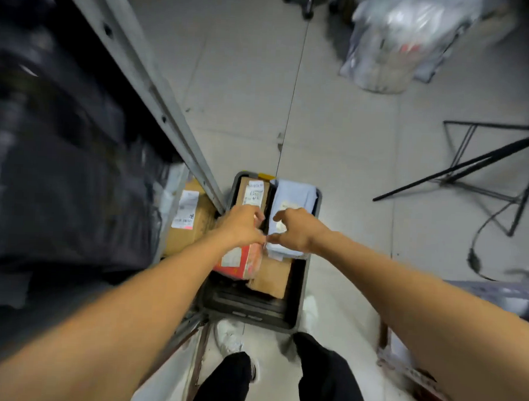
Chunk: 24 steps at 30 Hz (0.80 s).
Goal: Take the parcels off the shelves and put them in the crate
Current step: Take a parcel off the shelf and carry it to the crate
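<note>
Two hands above the crate (pixel 252 309).
Left hand (pixel 241 226), right hand (pixel 295 232): fingers loosely curled, apart; parcel label (pixel 254 193), 12 o'clock, illegible.

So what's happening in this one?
A person stands over a dark crate on the floor beside the shelves. The left hand and right hand hover close together above it, fingers loosely curled, gripping nothing visible. The crate holds a brown box, a pale blue bag, a red parcel and a cardboard parcel.
</note>
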Available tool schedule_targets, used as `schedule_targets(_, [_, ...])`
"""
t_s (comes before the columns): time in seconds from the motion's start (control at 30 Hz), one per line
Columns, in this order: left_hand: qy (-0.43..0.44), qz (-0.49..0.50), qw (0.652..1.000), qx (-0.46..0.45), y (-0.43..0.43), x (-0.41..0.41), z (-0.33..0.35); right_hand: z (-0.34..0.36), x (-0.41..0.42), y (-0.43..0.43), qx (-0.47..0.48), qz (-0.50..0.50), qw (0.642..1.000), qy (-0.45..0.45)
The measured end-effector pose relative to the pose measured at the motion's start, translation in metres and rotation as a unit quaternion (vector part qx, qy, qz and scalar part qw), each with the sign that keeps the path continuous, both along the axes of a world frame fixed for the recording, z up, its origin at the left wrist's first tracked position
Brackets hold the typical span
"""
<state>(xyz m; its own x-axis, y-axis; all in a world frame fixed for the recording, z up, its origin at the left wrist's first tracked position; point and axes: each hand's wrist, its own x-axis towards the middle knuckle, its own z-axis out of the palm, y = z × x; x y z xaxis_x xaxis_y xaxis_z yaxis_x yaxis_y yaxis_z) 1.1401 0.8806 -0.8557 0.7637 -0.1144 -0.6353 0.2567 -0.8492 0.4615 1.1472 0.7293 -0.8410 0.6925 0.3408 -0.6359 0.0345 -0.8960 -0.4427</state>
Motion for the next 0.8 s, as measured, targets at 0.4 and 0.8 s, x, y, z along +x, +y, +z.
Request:
schedule_targets(0.4, [-0.149, 0.063, 0.983, 0.091, -0.021, -0.070, 0.267, 0.276, -0.020, -0.049, -0.048, 0.180, 0.964, -0.187])
schedule_targets(0.8, [-0.157, 0.221, 0.941, 0.201, -0.038, -0.266, 0.361, 0.376, -0.163, -0.027, 0.003, 0.426, 0.863, -0.271])
